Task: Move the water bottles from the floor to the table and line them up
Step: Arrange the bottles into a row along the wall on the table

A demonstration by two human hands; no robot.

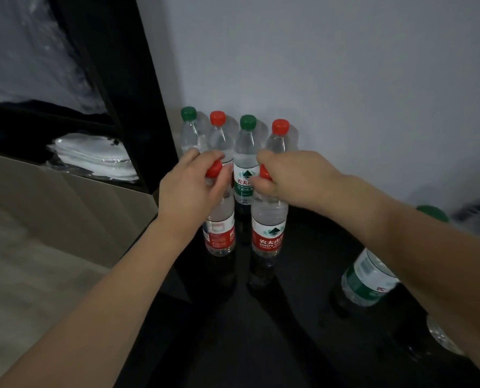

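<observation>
Bottles stand on a glossy black table (303, 303) against a pale wall (345, 65). At 12 o'clock, four stand upright in a row just beside the wall, close together: green cap (188, 113), red cap (217, 118), green cap (248, 122) and red cap (280, 127), running from 11 toward 1 o'clock. Nearer the camera, two red-label bottles stand upright side by side, near each other but apart. The left hand (189, 189) is curled round the neck and red cap of the left bottle (219, 233), its fingers pinching just under the cap. The right hand (289, 177) grips the neck and cap of the right bottle (268, 233) the same way. Both bases seem to touch the tabletop, with dark reflections below them.

At 4 o'clock, a green-label bottle (367, 278) stands partly hidden behind the right forearm, its green cap showing above the arm. At 3 o'clock, by the frame edge, another bottle (479, 211) is blurred; whether it stands upright cannot be told. At 5 o'clock, a clear bottle base (440, 336) shows under the forearm.

At 9 to 10 o'clock, a dark shelf (138, 107) holds folded white cloth (93, 158).
</observation>
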